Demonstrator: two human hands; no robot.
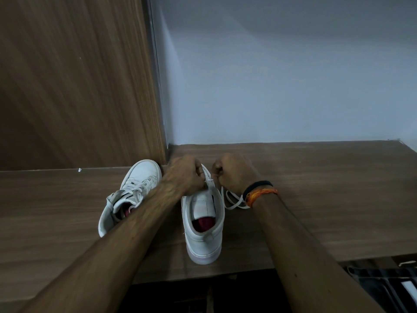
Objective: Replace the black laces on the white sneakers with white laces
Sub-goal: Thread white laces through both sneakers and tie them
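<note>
Two white sneakers stand on a wooden desk (316,199). The left sneaker (133,193) is laced in white and partly covered by my left forearm. The right sneaker (204,224) points away from me, its tongue and red lining showing. My left hand (185,175) and my right hand (234,172) are both over its front, fingers curled, each pinching the white lace (208,180) near the eyelets. A loose length of the white lace (234,201) loops on the desk beside my right wrist. No black lace is in view.
A wooden panel (74,82) rises at the back left and a pale wall (282,75) at the back right. The desk's front edge runs near the bottom, with dark objects (383,285) below at the lower right.
</note>
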